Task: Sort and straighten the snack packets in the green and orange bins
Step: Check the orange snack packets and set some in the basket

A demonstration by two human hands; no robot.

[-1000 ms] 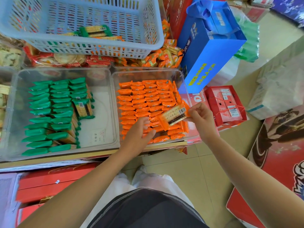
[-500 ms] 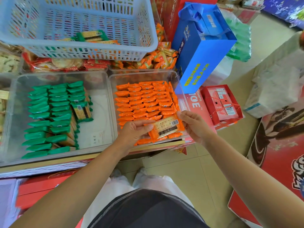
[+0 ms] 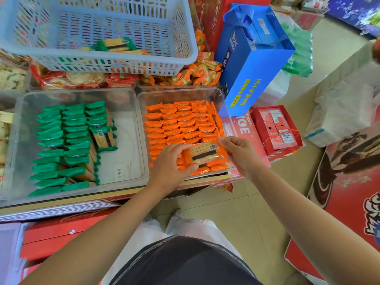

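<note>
Two clear bins stand side by side on a low shelf. The left bin holds rows of green snack packets, with one green packet lying flat on top. The right bin holds rows of orange snack packets. Over its near end, an orange cracker packet lies flat, barcode up. My left hand grips its left end and my right hand pinches its right end.
A pale blue basket with a few packets sits above the bins. Other snack bags lie behind. A blue gift bag, red boxes and a large red carton crowd the floor to the right.
The orange packet, held up over the bin's right edge by my right hand, came down and flat over the near rows. My left hand moved onto its left end.
</note>
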